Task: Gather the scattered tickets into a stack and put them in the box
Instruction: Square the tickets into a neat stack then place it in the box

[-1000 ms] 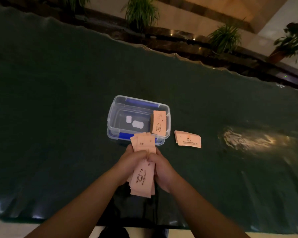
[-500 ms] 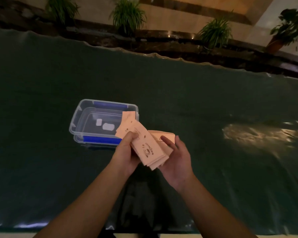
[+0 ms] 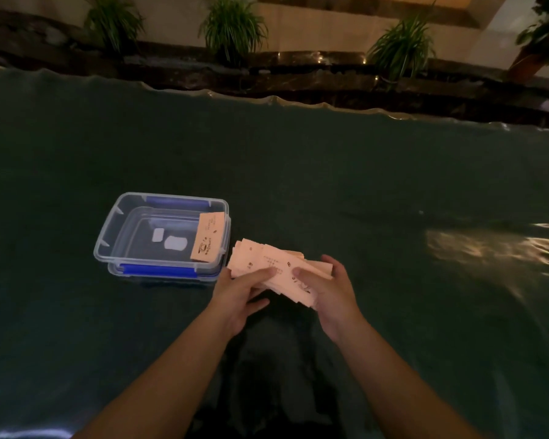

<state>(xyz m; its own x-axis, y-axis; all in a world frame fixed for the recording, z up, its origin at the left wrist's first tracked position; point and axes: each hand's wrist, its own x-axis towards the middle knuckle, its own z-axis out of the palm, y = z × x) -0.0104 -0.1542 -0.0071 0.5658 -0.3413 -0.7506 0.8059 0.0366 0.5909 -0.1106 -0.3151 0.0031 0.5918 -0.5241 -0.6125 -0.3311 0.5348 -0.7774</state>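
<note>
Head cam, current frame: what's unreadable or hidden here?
- Stack of tickets: count and print, too blurred and dim; lower edge covered by left hand and right hand.
- Ticket in the box: text too small.
- Table under the stack: hidden.

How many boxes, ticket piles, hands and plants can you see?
Clear box: 1
Ticket piles: 2, one in the box, one held in both hands
Hands: 2, left, right
Plants: 4, first from the left
Total: 9
</note>
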